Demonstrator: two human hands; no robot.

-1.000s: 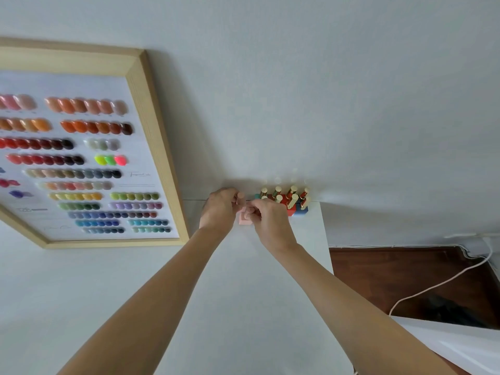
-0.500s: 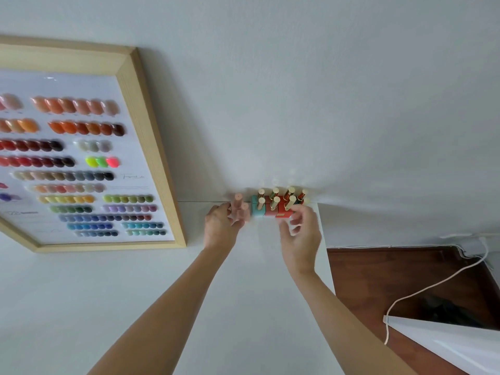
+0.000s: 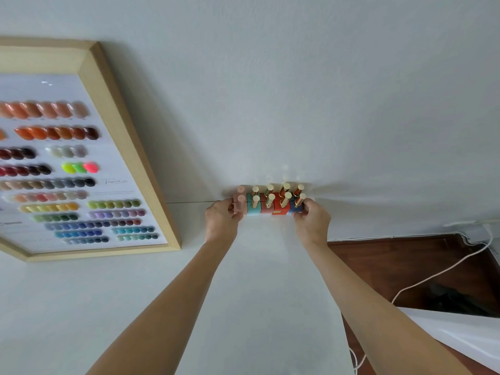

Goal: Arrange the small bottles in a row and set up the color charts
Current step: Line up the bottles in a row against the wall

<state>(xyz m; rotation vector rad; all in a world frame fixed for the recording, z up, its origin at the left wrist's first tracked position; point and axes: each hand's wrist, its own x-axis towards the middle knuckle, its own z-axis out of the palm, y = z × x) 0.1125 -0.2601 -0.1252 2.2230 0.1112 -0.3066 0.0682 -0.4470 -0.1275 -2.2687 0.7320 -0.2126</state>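
While both hands grip the bottles' ends, the row sits on a white desk against the wall.

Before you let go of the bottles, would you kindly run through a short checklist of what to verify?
1. Left hand on the pink bottle at the row's left end: ok.
2. Right hand on the blue bottle at the right end: ok.
3. Front bottles side by side with no visible gaps, pink, teal, two red, blue: ok.
4. Bottles upright, caps up: ok.
5. Row flush against the wall: cannot tell; a second line of caps shows behind, whether bottles or reflection is unclear.
6. Chart set up: it leans on the wall at the left, apart from the bottles: ok.
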